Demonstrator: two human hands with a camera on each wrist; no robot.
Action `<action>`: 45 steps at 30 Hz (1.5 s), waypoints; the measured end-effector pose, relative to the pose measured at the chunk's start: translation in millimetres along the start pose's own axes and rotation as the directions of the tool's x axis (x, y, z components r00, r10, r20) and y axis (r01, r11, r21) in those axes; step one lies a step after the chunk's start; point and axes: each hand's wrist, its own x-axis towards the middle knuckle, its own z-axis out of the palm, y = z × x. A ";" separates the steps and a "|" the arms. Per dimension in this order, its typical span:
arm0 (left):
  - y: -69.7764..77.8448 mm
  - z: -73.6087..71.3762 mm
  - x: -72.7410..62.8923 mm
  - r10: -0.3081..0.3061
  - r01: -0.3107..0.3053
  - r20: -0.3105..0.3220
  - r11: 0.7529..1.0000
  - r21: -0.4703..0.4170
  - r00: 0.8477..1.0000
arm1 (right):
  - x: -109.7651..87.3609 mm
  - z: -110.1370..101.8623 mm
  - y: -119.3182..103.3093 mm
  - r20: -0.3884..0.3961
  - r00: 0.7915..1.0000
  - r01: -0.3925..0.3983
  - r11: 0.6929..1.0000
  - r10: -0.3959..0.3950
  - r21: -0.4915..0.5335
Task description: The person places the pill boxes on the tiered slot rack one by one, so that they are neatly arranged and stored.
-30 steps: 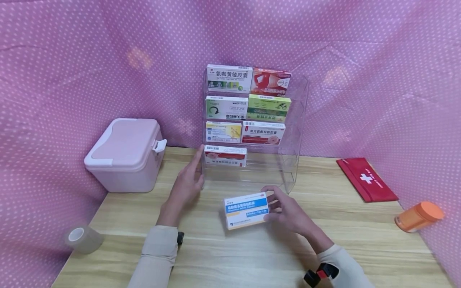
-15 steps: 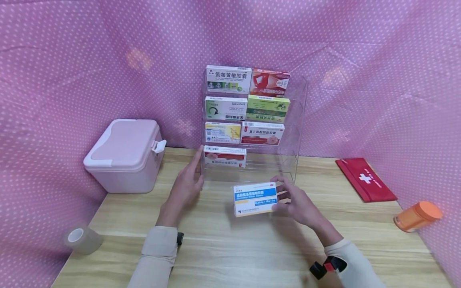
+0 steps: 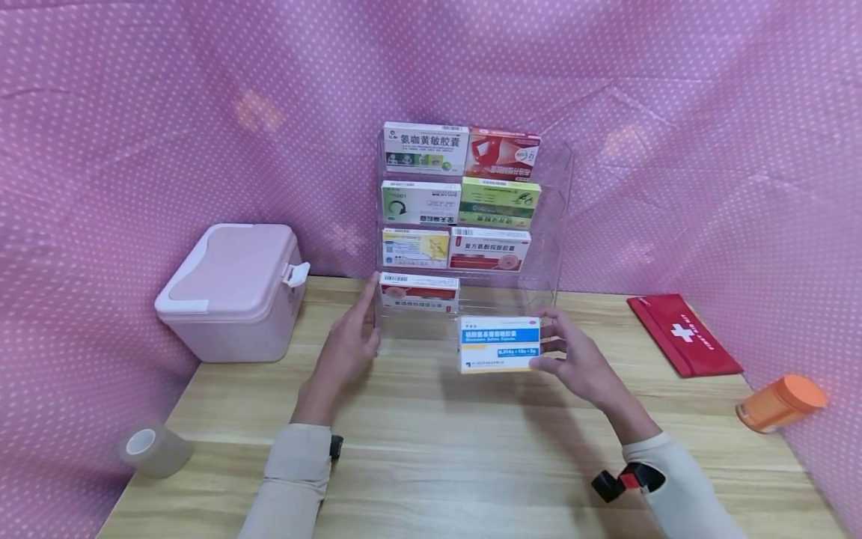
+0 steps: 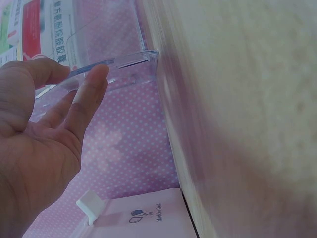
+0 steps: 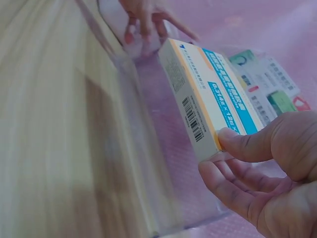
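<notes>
My right hand (image 3: pixel 579 363) pinches a white, blue and orange medicine box (image 3: pixel 499 344) by its right end. The box is raised in front of the lowest tier of a clear acrylic display rack (image 3: pixel 555 262). In the right wrist view the thumb (image 5: pixel 247 144) lies on its printed face, with fingers behind. My left hand (image 3: pixel 343 352) touches the rack's left side with extended fingers, beside a red-and-white medicine box (image 3: pixel 419 293) on the bottom tier. The left wrist view has its fingertips (image 4: pixel 100 73) against the clear side panel.
Several medicine boxes (image 3: pixel 426 150) fill the upper tiers. A pink lidded case (image 3: pixel 232 292) and a tape roll (image 3: pixel 156 449) are on the left. At right lie a red first aid pouch (image 3: pixel 683 335) and an orange bottle (image 3: pixel 781 404). Pink dotted cloth (image 3: pixel 323 90) hangs behind.
My right hand has carried the white and blue box rightward and away from me, toward the rack's lowest tier. The box has levelled out. My left hand has stayed at the rack's side.
</notes>
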 end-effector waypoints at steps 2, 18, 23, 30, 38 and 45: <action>-0.4 -0.4 -0.2 0.010 -0.010 0.001 1.000 0.001 1.000 | 3.0 -5.8 -1.1 -0.022 1.000 0.004 1.000 -0.004 0.000; -1.1 -0.5 -1.5 0.004 -0.004 0.009 1.000 -0.001 1.000 | 42.1 -38.7 -11.3 -0.200 0.977 0.050 0.989 -0.078 -0.141; -2.5 -0.1 -1.4 0.014 -0.014 0.004 1.000 -0.001 1.000 | 53.2 -42.1 -15.3 -0.229 0.970 0.051 0.987 -0.086 -0.154; -0.2 -0.2 -0.4 0.017 -0.017 0.008 1.000 -0.003 1.000 | 60.8 -44.1 -19.0 -0.236 0.969 0.039 0.989 -0.072 -0.142; 2.3 -1.3 -0.7 0.024 -0.024 0.007 1.000 -0.005 1.000 | 68.8 -40.2 -20.8 -0.268 0.951 0.103 0.973 -0.157 -0.205; 0.9 -1.5 -1.3 0.026 -0.026 0.003 1.000 0.006 1.000 | 74.6 -32.0 -17.4 -0.279 0.905 0.190 0.891 -0.322 -0.413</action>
